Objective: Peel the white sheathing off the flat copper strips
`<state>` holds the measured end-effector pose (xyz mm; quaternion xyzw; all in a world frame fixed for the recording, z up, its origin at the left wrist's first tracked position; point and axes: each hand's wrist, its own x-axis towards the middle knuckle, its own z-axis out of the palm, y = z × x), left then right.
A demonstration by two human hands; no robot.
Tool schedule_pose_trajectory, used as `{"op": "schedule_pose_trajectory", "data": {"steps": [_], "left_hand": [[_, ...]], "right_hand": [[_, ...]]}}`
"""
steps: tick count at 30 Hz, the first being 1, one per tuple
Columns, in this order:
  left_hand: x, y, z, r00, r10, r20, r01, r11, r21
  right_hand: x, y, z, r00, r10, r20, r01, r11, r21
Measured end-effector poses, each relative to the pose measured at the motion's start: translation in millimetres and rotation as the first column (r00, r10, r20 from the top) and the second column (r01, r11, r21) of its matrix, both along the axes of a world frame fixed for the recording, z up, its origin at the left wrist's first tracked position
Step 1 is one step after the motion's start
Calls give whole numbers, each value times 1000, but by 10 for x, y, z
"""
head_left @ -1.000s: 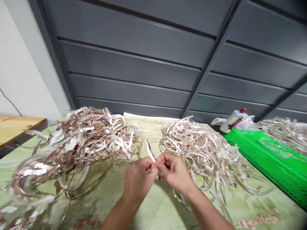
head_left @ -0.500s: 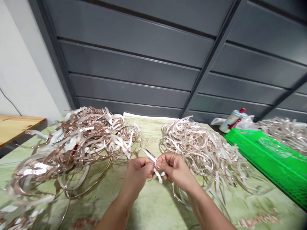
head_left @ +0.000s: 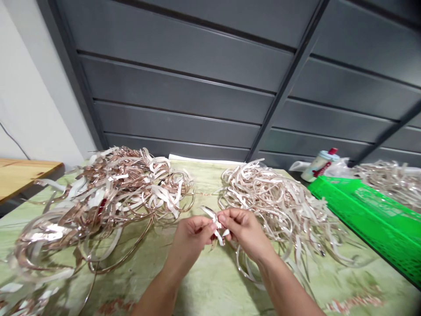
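Between my two hands, near the middle of the table, is a short white and copper-coloured strip (head_left: 210,213). My left hand (head_left: 192,237) pinches it from the left with thumb and index finger. From the right, my right hand (head_left: 241,228) grips the same strip with its fingertips close to the left ones. Loose ends of the strip stick out above and below the fingers. To the left lies a large tangled heap of shiny copper and white strips (head_left: 115,193). Beside my right hand is a second, paler heap of strips (head_left: 272,197).
A green plastic crate (head_left: 371,219) stands along the right edge, with a cup with a red lid piece (head_left: 319,166) behind it. More strips (head_left: 391,180) lie beyond the crate. A wooden tabletop (head_left: 26,173) is at far left. Copper scraps (head_left: 357,302) lie on the green table (head_left: 210,285).
Both hands stay in nearly the same place. The strip has turned a little between the fingers and its upper end has shifted slightly right. The heaps look the same.
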<state>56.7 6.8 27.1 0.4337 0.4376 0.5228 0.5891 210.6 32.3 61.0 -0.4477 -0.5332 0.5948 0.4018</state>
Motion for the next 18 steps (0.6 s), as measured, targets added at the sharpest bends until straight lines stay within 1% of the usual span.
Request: {"op": "schedule_pose_trajectory", "data": {"steps": [3,6,9,11,12,14,16,18], "left_hand": [[-4,20,-49,999,36,-25,-35,999,31],[12,35,-88,993,114,-35,-112,992,50],[39,43,-103,985,153,-84,-143,983,112],[53,47,-101,981,178,-76,-168,979,117],[57,49,-97,980,190,-57,-184,978,102],[64,48,-87,976,217,12,-217,975,46],[69,44,-81,958,260,125,-258,966,-31],[78,40,-84,910,315,270,-292,949,-123]], "right_hand": [[36,13,-28,998,-64,-5,64,997,34],[76,30,-69,989,-140,-38,142,988,54],[102,24,-109,971,-194,-137,209,972,108],[117,-7,-128,951,-209,-226,243,961,133],[125,-31,-135,945,-208,-252,249,958,142],[146,-85,-149,951,-196,-241,236,960,150],[171,-129,-169,965,-196,-174,223,962,158],[194,-150,-203,970,-224,-93,237,959,154]]}}
